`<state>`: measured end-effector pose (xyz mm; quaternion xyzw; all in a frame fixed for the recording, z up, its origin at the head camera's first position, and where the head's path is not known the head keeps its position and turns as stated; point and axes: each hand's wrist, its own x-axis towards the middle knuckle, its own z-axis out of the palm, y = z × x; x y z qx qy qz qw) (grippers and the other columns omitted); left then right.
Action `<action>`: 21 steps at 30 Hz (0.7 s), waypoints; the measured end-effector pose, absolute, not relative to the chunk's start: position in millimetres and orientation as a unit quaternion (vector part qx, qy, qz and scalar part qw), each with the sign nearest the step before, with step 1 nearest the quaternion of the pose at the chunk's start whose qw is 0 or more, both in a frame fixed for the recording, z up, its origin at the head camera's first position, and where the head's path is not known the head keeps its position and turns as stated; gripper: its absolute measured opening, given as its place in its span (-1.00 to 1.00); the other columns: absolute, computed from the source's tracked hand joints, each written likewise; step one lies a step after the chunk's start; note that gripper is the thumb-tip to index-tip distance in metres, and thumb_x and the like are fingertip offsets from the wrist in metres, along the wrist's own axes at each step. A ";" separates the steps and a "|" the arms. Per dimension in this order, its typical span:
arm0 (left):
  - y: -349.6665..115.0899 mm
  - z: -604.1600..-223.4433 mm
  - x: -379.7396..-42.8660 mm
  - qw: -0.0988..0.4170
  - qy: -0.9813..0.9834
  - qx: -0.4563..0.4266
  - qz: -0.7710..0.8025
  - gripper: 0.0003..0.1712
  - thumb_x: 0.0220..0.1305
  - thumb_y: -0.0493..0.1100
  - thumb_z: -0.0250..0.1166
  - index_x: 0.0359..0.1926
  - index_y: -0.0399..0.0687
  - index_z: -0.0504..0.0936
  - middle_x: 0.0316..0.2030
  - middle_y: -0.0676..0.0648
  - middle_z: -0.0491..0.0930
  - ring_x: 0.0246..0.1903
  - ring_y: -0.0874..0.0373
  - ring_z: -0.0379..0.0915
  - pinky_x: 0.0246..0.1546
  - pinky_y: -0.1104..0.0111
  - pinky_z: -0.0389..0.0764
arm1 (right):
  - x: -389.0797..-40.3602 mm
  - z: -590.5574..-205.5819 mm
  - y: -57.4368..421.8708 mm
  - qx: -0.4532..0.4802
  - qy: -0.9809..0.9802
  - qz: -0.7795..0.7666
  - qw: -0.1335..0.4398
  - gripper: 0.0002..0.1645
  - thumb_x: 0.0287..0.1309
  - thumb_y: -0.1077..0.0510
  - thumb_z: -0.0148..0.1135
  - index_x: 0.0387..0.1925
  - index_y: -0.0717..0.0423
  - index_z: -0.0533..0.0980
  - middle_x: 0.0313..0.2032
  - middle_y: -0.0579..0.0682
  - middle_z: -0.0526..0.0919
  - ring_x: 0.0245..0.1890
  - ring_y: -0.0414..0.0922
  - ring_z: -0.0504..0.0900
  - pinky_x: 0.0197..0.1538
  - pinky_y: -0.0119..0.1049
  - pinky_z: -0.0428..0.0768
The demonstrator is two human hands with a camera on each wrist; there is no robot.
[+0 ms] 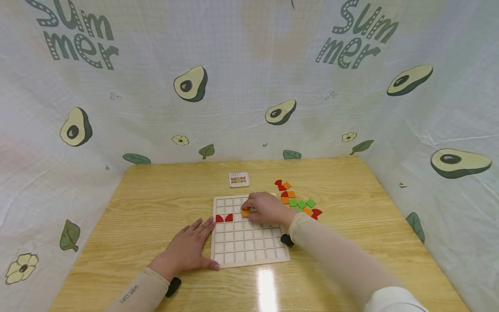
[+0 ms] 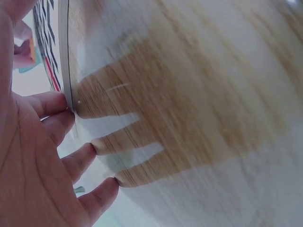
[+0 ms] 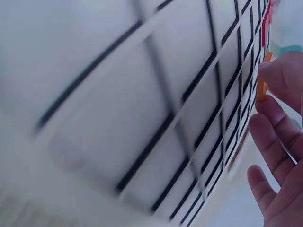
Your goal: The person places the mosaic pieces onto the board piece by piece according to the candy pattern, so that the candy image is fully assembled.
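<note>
A square grid board (image 1: 249,247) with pale cells lies on the table. Two red quarter-round tiles (image 1: 228,217) sit side by side in cells near its left edge. My right hand (image 1: 269,209) is over the upper middle of the board and pinches an orange square tile (image 1: 245,212) between thumb and finger. The right wrist view shows that orange tile (image 3: 263,80) on edge at the grid. My left hand (image 1: 189,247) rests at the board's left side, fingers extended, with fingertips touching its edge (image 2: 70,90) and the table.
Behind the board lies a small pattern card (image 1: 239,179) with a printed grid. Right of the board are scattered loose tiles: red (image 1: 316,213), orange (image 1: 286,185) and green (image 1: 310,203). A patterned cloth (image 1: 241,86) hangs behind the wooden table (image 1: 163,190).
</note>
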<state>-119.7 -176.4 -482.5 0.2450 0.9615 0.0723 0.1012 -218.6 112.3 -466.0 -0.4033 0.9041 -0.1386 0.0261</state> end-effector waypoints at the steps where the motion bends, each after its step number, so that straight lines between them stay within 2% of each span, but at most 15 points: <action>1: -176.4 -482.4 -119.7 0.101 0.961 0.245 0.073 0.42 -0.19 0.71 0.24 0.53 -0.08 0.19 0.53 0.01 0.06 0.46 -0.18 0.00 0.30 -0.17 0.23 | -218.3 -466.6 107.8 -0.403 0.904 -0.140 0.028 -0.66 0.21 0.12 0.33 0.03 -0.03 0.69 -0.16 -0.14 0.62 -0.24 -0.21 0.53 -0.07 -0.28 0.54; 11: -176.4 -484.8 -121.3 0.093 0.962 0.246 0.070 0.42 -0.20 0.71 0.24 0.53 -0.08 0.19 0.53 0.02 0.07 0.46 -0.17 0.02 0.28 -0.16 0.25 | -217.2 -474.2 87.2 -0.412 0.903 -0.117 0.032 -0.64 0.19 0.11 0.30 0.05 -0.09 0.69 -0.12 -0.18 0.64 -0.17 -0.22 0.58 0.00 -0.30 0.55; 21: -177.3 -485.0 -120.4 0.092 0.961 0.248 0.074 0.42 -0.19 0.71 0.25 0.53 -0.08 0.19 0.53 0.00 0.07 0.45 -0.17 0.02 0.29 -0.16 0.24 | -215.9 -475.0 85.1 -0.435 0.895 -0.099 0.017 -0.65 0.23 0.08 0.31 0.05 -0.05 0.69 -0.13 -0.14 0.63 -0.19 -0.20 0.58 0.02 -0.27 0.55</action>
